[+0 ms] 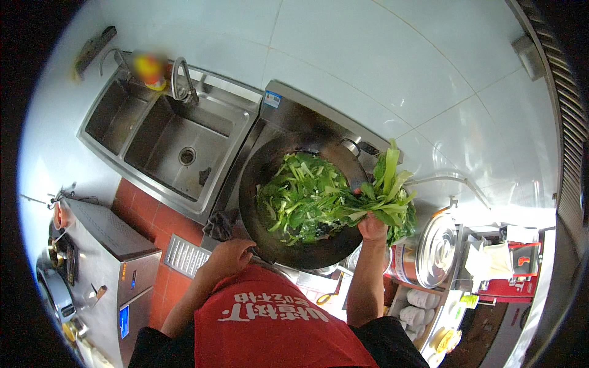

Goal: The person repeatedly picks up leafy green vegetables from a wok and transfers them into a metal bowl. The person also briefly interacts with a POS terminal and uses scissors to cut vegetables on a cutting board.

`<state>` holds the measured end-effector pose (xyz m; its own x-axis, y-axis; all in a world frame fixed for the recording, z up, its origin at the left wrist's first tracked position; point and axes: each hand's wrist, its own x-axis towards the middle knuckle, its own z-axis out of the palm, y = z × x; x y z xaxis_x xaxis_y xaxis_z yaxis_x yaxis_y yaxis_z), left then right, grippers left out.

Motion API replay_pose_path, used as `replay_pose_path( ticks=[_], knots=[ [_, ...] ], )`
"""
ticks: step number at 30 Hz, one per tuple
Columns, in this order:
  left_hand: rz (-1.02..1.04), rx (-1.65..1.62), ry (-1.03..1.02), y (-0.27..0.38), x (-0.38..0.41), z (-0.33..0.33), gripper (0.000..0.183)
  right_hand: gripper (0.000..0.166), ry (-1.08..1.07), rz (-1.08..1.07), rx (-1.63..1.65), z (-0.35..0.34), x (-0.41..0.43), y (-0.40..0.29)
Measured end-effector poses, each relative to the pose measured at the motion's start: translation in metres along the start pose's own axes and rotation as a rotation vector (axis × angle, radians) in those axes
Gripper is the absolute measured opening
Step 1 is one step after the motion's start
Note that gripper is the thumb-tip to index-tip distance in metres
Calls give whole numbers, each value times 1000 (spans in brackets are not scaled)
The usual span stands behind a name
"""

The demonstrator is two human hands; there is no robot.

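Observation:
A large dark wok [257, 221] sits on a steel stove, holding cut leafy greens [308, 198] with some liquid visible among them. At the wok's right side my right hand [373, 227] is closed around a bunch of leafy greens [391, 184], partly over the wok. More greens lie below and behind that bunch at the right. By the wok's near left rim is my left hand [237, 255], its fingers curled; whether it grips the rim or a handle is hidden. A dark cloth [218, 226] lies just beyond it.
Left of the stove stands a double steel sink [184, 177] with a faucet [181, 83]. A steel refrigerated counter [110, 234] is at the lower left. To the right are a large round metal lid [439, 250], white cups [421, 299] and yellow-handled scissors [326, 298].

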<state>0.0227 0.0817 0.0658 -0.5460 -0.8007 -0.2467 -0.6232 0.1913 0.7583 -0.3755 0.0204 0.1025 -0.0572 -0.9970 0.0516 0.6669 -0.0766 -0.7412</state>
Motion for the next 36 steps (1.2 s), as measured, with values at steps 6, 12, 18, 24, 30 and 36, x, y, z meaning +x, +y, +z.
replay_pose_path(
  ticks=[6, 12, 18, 24, 30, 36],
  knots=[
    [-14, -7, -6, 1, -2, 0, 34, 57, 11, -93, -21, 1, 1, -4],
    [-68, -33, -7, 3, -7, -6, 33, 40, -76, -85, 195, 11, 9, -39],
    [-59, -28, 1, -6, -9, -2, 33, 34, 74, -273, -288, -34, 7, -72],
    [36, -12, 84, -4, -7, -4, 32, 20, 330, 62, -828, -92, -75, 99],
    [-137, 28, -61, -5, -5, -7, 32, 22, 209, 164, -600, -38, -96, 109],
    [36, 123, -116, 15, 14, -5, 31, 33, 174, 91, -783, -45, -73, 77]
  ],
)
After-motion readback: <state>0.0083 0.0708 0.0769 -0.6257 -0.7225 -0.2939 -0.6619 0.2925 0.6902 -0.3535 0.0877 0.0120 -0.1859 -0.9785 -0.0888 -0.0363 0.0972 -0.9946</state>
